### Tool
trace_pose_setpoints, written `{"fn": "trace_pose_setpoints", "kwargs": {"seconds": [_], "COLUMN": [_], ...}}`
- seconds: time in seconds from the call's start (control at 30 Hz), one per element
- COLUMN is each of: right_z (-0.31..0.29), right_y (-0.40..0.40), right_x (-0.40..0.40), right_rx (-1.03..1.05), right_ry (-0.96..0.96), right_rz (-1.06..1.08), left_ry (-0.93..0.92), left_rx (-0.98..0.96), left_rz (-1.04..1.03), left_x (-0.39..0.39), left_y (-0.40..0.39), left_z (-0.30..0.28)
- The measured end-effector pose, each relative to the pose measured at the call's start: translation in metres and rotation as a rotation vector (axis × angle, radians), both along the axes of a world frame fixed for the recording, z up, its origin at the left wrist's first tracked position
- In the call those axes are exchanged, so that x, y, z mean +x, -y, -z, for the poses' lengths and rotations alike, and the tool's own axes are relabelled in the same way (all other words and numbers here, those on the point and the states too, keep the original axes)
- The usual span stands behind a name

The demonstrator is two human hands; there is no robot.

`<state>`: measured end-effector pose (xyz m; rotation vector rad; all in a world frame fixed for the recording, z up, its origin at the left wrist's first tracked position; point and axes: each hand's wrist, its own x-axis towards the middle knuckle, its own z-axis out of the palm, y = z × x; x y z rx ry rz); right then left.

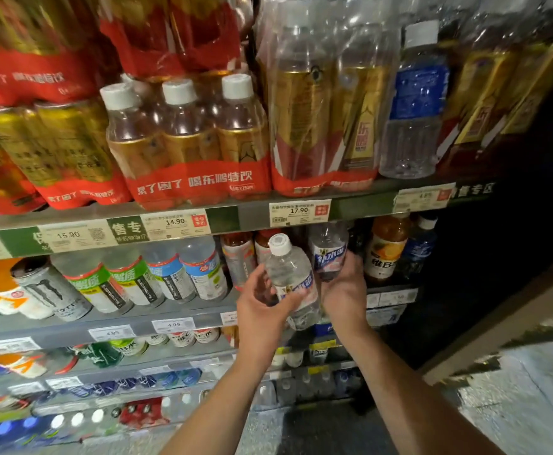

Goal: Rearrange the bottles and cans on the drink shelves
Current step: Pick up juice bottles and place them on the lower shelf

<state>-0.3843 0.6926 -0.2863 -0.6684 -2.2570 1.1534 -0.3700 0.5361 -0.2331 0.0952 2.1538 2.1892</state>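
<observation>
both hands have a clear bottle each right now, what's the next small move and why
Probably ease the right hand's bottle back upright into the dim gap left of the orange drink bottle. It is already at the shelf mouth, while the left hand holds the white-capped bottle tilted, out in front of the shelf, so it likely goes in afterwards.

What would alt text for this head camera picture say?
A person's left hand and right hand each hold a clear bottle, one white-capped, the other at the shelf edge, below shrink-wrapped packs.
</observation>
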Motion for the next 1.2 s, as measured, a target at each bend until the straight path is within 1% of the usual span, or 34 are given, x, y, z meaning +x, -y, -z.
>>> {"fn": "trace_pose_setpoints", "kwargs": {"seconds": [0.07,0.13,0.23,0.3,0.4,0.53,0.63,0.73,0.83,0.9,1.1,1.13,1.2], "right_z": [-0.001,-0.004,-0.004,-0.003,-0.003,0.001,0.001,0.003,0.004,0.004,0.006,0.007,0.008], "right_y": [-0.014,-0.026,-0.040,-0.044,-0.050,-0.057,-0.061,-0.065,-0.066,-0.066,-0.065,-0.065,-0.063], "right_x": [0.007,0.012,0.021,0.025,0.030,0.037,0.038,0.039,0.041,0.041,0.039,0.039,0.038], "right_rx": [0.116,0.145,0.154,0.181,0.237,0.229,0.218,0.188,0.137,0.119,0.104,0.100,0.102], "right_ry": [0.047,0.113,0.063,0.070,0.049,-0.055,-0.058,-0.063,-0.063,-0.067,-0.082,-0.093,-0.111], "right_rz": [0.027,0.020,-0.008,-0.026,-0.030,-0.066,-0.071,-0.097,-0.131,-0.130,-0.127,-0.133,-0.138], "left_ry": [0.019,0.026,-0.012,-0.064,-0.102,-0.152,-0.168,-0.203,-0.200,-0.191,-0.129,-0.138,-0.179], "left_rx": [0.030,0.053,0.010,-0.053,-0.089,-0.114,-0.148,-0.265,-0.312,-0.303,-0.127,-0.115,-0.156], "left_rz": [-0.069,-0.108,-0.133,-0.134,-0.153,-0.123,-0.093,-0.119,-0.145,-0.157,-0.158,-0.147,-0.122], "left_x": [0.003,0.003,0.000,-0.002,-0.004,-0.011,-0.023,-0.033,-0.040,-0.044,-0.038,-0.035,-0.034], "left_y": [-0.019,-0.033,-0.048,-0.053,-0.061,-0.073,-0.079,-0.082,-0.083,-0.086,-0.091,-0.090,-0.089], "left_z": [0.001,0.005,0.012,0.015,0.013,0.011,0.009,0.009,0.013,0.016,0.024,0.024,0.024]}}
